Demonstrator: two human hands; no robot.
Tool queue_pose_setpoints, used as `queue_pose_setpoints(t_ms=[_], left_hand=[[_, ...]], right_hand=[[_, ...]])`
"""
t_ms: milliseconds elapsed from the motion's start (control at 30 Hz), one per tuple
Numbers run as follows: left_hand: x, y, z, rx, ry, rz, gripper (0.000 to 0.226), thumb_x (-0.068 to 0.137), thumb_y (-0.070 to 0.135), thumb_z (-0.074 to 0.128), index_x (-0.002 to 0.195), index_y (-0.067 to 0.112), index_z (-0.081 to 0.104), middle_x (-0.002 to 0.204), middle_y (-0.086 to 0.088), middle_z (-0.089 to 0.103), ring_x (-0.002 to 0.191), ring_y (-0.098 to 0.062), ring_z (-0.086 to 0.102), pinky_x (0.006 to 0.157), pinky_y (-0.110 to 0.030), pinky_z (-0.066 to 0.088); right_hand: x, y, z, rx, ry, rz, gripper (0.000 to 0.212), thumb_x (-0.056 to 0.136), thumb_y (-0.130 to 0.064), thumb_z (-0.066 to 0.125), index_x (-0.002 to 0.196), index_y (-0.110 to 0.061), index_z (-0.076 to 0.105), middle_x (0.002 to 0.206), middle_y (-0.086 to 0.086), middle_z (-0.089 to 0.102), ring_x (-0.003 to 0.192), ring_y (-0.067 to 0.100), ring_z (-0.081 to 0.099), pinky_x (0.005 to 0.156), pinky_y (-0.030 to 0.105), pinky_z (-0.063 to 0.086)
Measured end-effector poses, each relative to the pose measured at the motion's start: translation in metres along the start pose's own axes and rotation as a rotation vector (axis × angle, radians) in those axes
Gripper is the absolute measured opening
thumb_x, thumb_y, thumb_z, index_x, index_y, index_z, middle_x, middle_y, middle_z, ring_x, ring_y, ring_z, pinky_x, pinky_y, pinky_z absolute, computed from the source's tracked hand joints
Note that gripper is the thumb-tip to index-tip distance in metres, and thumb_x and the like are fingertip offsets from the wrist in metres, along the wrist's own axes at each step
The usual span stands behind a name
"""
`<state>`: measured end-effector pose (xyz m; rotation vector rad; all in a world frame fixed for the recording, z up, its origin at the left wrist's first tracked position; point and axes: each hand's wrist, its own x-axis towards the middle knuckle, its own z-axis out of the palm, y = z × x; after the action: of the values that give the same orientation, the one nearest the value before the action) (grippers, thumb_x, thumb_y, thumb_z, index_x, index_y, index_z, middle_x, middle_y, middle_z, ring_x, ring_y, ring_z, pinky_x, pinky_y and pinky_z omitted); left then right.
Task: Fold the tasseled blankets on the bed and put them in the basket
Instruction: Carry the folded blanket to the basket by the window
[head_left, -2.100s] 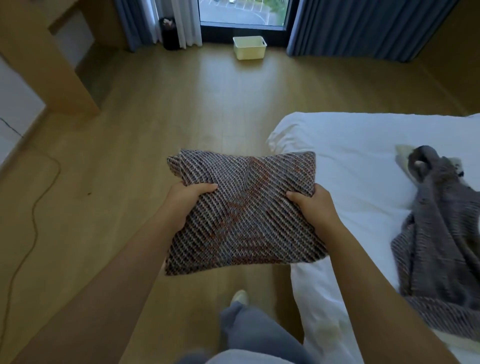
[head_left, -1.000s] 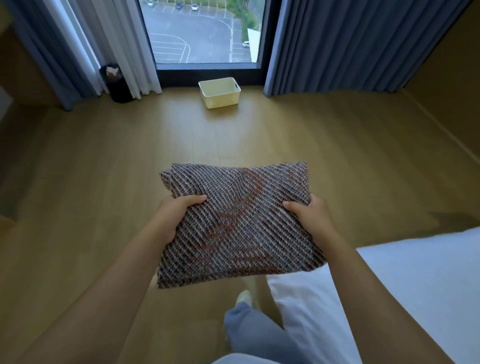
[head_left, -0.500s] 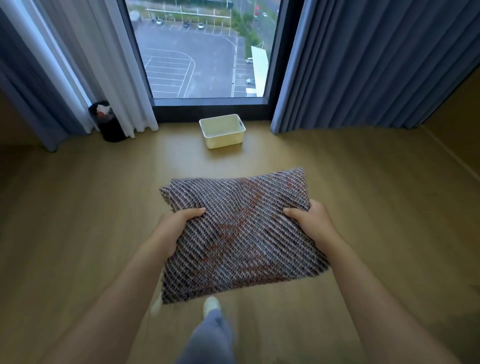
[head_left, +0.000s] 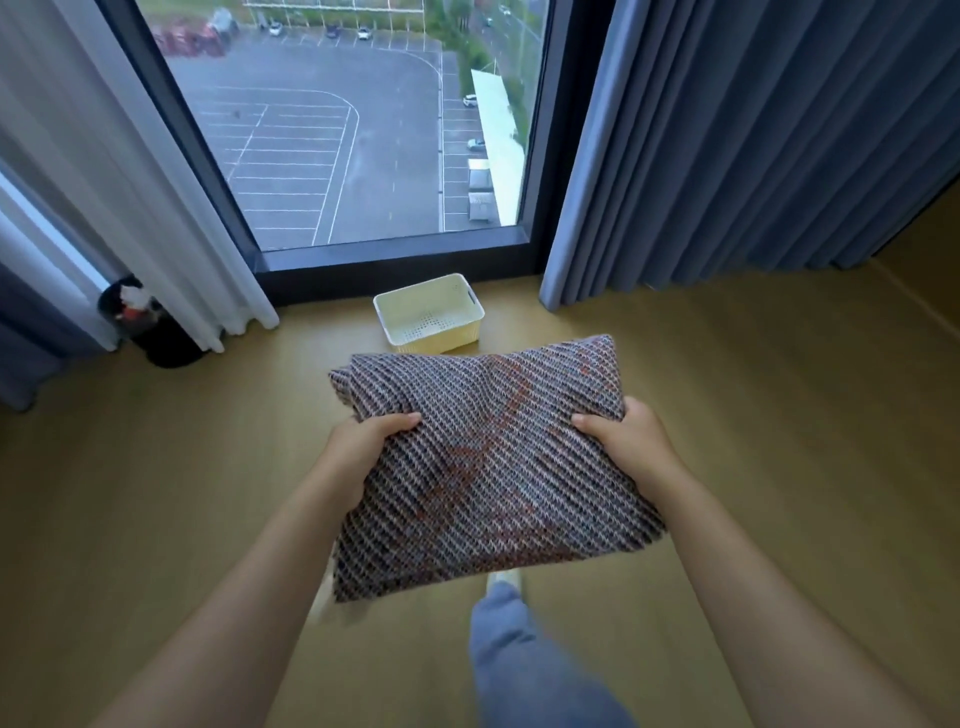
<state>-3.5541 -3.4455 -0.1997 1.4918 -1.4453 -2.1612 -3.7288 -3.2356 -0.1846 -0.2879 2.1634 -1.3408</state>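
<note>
A folded woven blanket (head_left: 483, 467), grey with reddish streaks, is held flat in front of me above the wooden floor. My left hand (head_left: 358, 452) grips its left edge, thumb on top. My right hand (head_left: 628, 441) grips the right edge the same way. A cream plastic basket (head_left: 410, 301) stands empty on the floor just beyond the blanket, below the window. The bed is out of view.
A tall window (head_left: 343, 130) fills the far wall, with blue curtains (head_left: 753, 145) on the right and white curtains (head_left: 78, 171) on the left. A small black bin (head_left: 156, 332) stands at the left curtain's foot. My leg (head_left: 519, 649) is stepping forward on the wooden floor (head_left: 779, 415).
I have turned away from the bed and walked towards the window. The basket has come much closer and the bed has left the view. Both hands keep their hold on the blanket.
</note>
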Motion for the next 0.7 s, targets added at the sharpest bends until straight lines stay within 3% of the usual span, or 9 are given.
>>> queue_pose_setpoints(t_ms=[133, 233, 300, 467, 700], left_hand=[[0.087, 0.060, 0.020, -0.027, 0.046, -0.024, 0.066, 0.069, 0.024, 0.078, 0.125, 0.003, 0.050, 0.112, -0.015, 0.066, 0.095, -0.033, 0.066, 0.094, -0.048, 0.049], [0.150, 0.106, 0.031, -0.066, 0.065, -0.031, 0.066, 0.069, 0.026, 0.078, 0.125, 0.004, 0.051, 0.115, -0.015, 0.065, 0.098, -0.033, 0.064, 0.097, -0.048, 0.047], [0.190, 0.136, 0.038, -0.072, 0.061, -0.025, 0.065, 0.069, 0.027, 0.076, 0.126, 0.005, 0.051, 0.115, -0.014, 0.065, 0.098, -0.033, 0.064, 0.097, -0.047, 0.047], [0.308, 0.206, 0.050, -0.112, 0.034, -0.041, 0.055, 0.071, 0.024, 0.075, 0.119, 0.007, 0.055, 0.101, -0.009, 0.068, 0.087, -0.026, 0.067, 0.073, -0.033, 0.050], [0.485, 0.293, 0.063, -0.039, -0.036, -0.113, 0.063, 0.071, 0.026, 0.077, 0.126, 0.009, 0.051, 0.118, -0.011, 0.064, 0.099, -0.028, 0.064, 0.096, -0.044, 0.047]], right_hand=[[0.115, -0.049, 0.008, -0.063, -0.049, -0.013, 0.014, 0.079, -0.020, 0.068, 0.083, -0.027, 0.057, 0.087, -0.011, 0.063, 0.079, 0.009, 0.060, 0.063, 0.024, 0.044], [0.197, -0.091, 0.011, -0.119, -0.073, -0.039, 0.021, 0.078, -0.023, 0.069, 0.095, -0.022, 0.057, 0.093, -0.005, 0.063, 0.087, 0.017, 0.061, 0.081, 0.033, 0.048], [0.246, -0.117, 0.018, -0.146, -0.078, -0.054, 0.022, 0.078, -0.023, 0.069, 0.097, -0.023, 0.057, 0.094, -0.005, 0.064, 0.088, 0.018, 0.060, 0.085, 0.036, 0.047], [0.371, -0.161, 0.045, -0.144, -0.079, -0.041, 0.022, 0.080, -0.021, 0.068, 0.099, -0.022, 0.057, 0.094, -0.005, 0.062, 0.082, 0.013, 0.058, 0.077, 0.031, 0.043], [0.542, -0.206, 0.096, -0.163, 0.016, 0.043, 0.027, 0.082, -0.019, 0.067, 0.107, -0.018, 0.057, 0.095, -0.004, 0.059, 0.084, 0.016, 0.055, 0.078, 0.030, 0.038]])
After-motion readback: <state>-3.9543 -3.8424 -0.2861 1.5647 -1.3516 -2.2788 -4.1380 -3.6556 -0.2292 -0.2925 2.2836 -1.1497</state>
